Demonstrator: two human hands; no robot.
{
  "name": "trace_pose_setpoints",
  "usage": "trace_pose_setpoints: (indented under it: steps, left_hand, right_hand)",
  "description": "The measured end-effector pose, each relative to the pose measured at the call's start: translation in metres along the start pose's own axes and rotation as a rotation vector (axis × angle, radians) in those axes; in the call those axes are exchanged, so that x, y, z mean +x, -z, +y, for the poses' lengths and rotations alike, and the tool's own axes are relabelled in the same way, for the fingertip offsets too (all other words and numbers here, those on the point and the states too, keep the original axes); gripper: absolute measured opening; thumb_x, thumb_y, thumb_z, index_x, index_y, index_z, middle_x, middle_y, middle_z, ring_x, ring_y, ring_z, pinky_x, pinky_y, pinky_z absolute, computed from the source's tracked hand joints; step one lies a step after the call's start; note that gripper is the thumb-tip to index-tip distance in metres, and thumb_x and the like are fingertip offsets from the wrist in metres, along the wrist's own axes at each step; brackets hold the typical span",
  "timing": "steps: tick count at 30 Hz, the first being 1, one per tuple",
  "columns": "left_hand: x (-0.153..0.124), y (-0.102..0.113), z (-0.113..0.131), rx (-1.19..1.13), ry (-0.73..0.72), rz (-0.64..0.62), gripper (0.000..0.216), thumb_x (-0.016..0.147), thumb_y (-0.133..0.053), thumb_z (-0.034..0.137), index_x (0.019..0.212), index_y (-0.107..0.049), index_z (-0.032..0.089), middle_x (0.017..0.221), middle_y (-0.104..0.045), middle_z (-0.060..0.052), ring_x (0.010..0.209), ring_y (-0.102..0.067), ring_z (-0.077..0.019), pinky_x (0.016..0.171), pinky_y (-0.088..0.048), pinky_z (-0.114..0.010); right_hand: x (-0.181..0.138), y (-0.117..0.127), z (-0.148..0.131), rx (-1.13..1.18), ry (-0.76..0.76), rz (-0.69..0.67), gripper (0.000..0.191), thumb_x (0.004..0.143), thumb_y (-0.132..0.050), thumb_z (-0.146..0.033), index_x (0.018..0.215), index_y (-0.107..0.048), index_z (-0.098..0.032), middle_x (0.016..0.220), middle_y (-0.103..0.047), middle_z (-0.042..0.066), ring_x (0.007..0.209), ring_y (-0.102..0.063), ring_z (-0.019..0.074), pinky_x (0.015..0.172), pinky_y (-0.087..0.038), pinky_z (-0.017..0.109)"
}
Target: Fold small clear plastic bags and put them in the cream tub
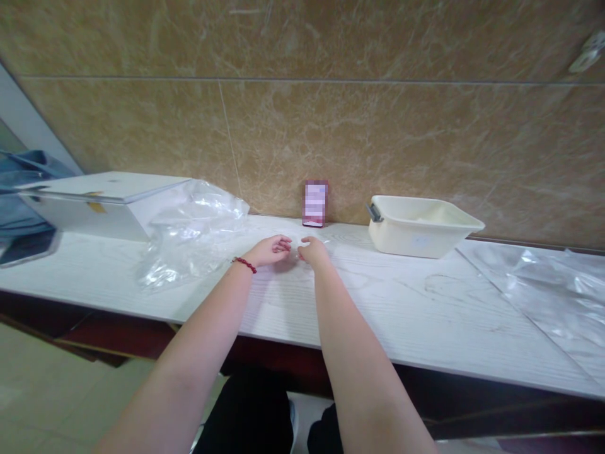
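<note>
Both my hands rest close together on the white wood-grain tabletop (378,315), near its middle. My left hand (270,250), with a red bead bracelet on the wrist, has its fingers curled and pointing right toward the other hand. My right hand (312,250) is curled too, fingertips pinched toward the left hand. Something thin and clear may lie between the fingertips; I cannot make it out. A crumpled clear plastic bag (191,233) lies just left of my left hand.
A cream plastic tub (418,226) stands at the back right. A small red box (315,203) leans on the marble wall. A flat white box (94,202) sits at the left, with blue cloth (19,189) beyond. Clear plastic sheets (553,284) cover the right end.
</note>
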State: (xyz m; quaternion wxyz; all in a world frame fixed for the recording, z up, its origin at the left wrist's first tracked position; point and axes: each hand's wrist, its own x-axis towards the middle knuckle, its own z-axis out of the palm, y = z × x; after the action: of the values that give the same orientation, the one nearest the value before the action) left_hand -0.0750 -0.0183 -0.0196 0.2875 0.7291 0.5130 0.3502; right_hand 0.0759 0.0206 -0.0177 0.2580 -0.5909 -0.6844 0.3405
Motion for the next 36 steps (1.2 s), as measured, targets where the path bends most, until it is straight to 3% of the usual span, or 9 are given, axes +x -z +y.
trace_pose_setpoints:
  steps: [3, 8, 13, 20, 28, 36]
  left_hand:
    - [0.0, 0.011, -0.004, 0.295, -0.016, 0.072, 0.028, 0.069, -0.047, 0.026, 0.092, -0.056, 0.014, 0.095, -0.058, -0.008, 0.089, -0.053, -0.0169, 0.078, -0.041, -0.031]
    - [-0.001, 0.022, -0.011, 0.556, -0.07, 0.003, 0.033, 0.071, -0.045, 0.035, 0.093, -0.061, 0.016, 0.097, -0.059, -0.006, 0.096, -0.049, -0.0187, 0.088, -0.033, -0.03]
    - [-0.004, 0.018, -0.007, 0.576, 0.009, -0.064, 0.038, 0.072, -0.043, 0.043, 0.098, -0.06, 0.022, 0.114, -0.049, -0.006, 0.11, -0.039, -0.021, 0.093, -0.026, -0.03]
    - [-0.003, 0.017, -0.009, 0.625, 0.021, -0.137, 0.041, 0.072, -0.041, 0.047, 0.105, -0.055, 0.027, 0.117, -0.046, -0.004, 0.112, -0.035, -0.0202, 0.094, -0.023, -0.03]
    - [-0.004, 0.014, -0.004, 0.728, 0.153, -0.222, 0.05, 0.068, -0.034, 0.061, 0.11, -0.047, 0.038, 0.127, -0.034, -0.004, 0.119, -0.019, -0.0317, 0.092, -0.013, -0.05]
    - [-0.009, 0.018, 0.007, 0.769, 0.189, -0.28, 0.054, 0.066, -0.032, 0.065, 0.113, -0.042, 0.041, 0.126, -0.035, -0.004, 0.115, -0.025, -0.034, 0.091, -0.013, -0.049]
  right_hand:
    - [-0.005, 0.006, 0.0, -0.116, 0.055, 0.024, 0.032, 0.063, -0.051, -0.018, 0.094, -0.057, -0.022, 0.077, -0.062, 0.0, 0.07, -0.057, 0.0097, 0.064, -0.041, 0.019]
    - [-0.008, 0.009, 0.0, -0.274, 0.09, -0.015, 0.021, 0.063, -0.053, -0.017, 0.081, -0.063, -0.023, 0.083, -0.063, 0.0, 0.076, -0.056, 0.0113, 0.066, -0.04, 0.02]
    - [-0.007, 0.009, 0.002, -0.351, 0.091, -0.049, 0.021, 0.064, -0.053, -0.02, 0.082, -0.063, -0.023, 0.086, -0.063, 0.001, 0.077, -0.056, 0.0126, 0.066, -0.04, 0.021]
    - [-0.004, 0.013, 0.002, -0.388, 0.061, -0.085, 0.022, 0.065, -0.053, -0.022, 0.084, -0.064, -0.022, 0.088, -0.063, 0.002, 0.076, -0.057, 0.013, 0.063, -0.041, 0.02]
    - [-0.01, 0.021, -0.001, -0.446, 0.051, -0.082, 0.022, 0.067, -0.052, -0.022, 0.085, -0.064, -0.021, 0.089, -0.063, 0.004, 0.082, -0.056, 0.0139, 0.072, -0.039, 0.021]
    - [-0.009, 0.023, 0.003, -0.524, 0.052, -0.056, 0.022, 0.069, -0.051, -0.022, 0.087, -0.064, -0.023, 0.087, -0.063, 0.002, 0.082, -0.056, 0.0139, 0.076, -0.038, 0.023]
